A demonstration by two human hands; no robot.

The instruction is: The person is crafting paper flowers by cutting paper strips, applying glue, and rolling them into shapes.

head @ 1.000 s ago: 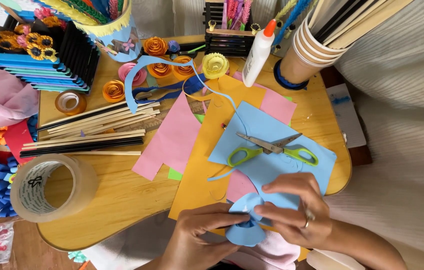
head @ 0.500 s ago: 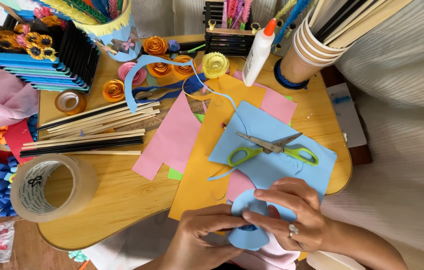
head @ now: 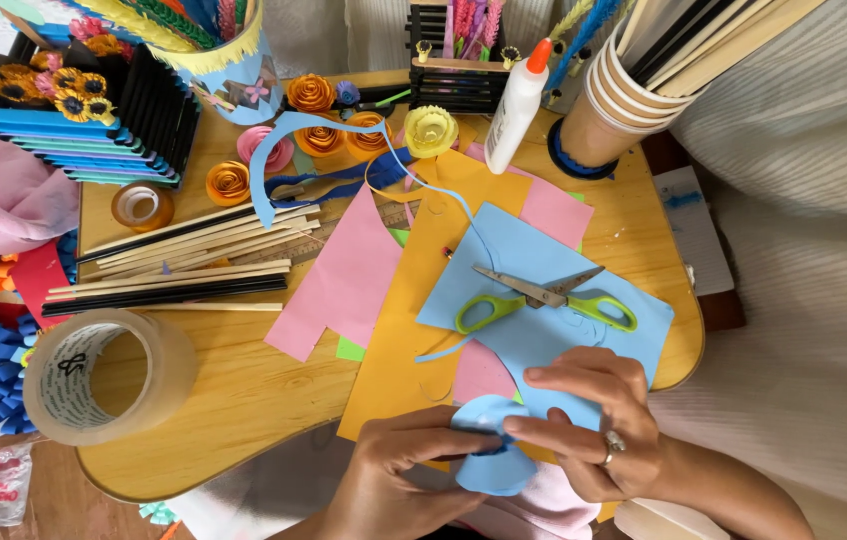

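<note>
Blue paper piece [head: 492, 455] seemingly more curled.

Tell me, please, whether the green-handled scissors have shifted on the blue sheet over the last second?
No. The scissors lie in the same spot on the blue sheet, blades pointing the same way relative to the glue bottle as before.

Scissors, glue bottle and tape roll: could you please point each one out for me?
scissors [head: 542, 293], head view, on the pivot of the blades.
glue bottle [head: 516, 112], head view, on its white body.
tape roll [head: 169, 372], head view, on its outer wall.
</note>
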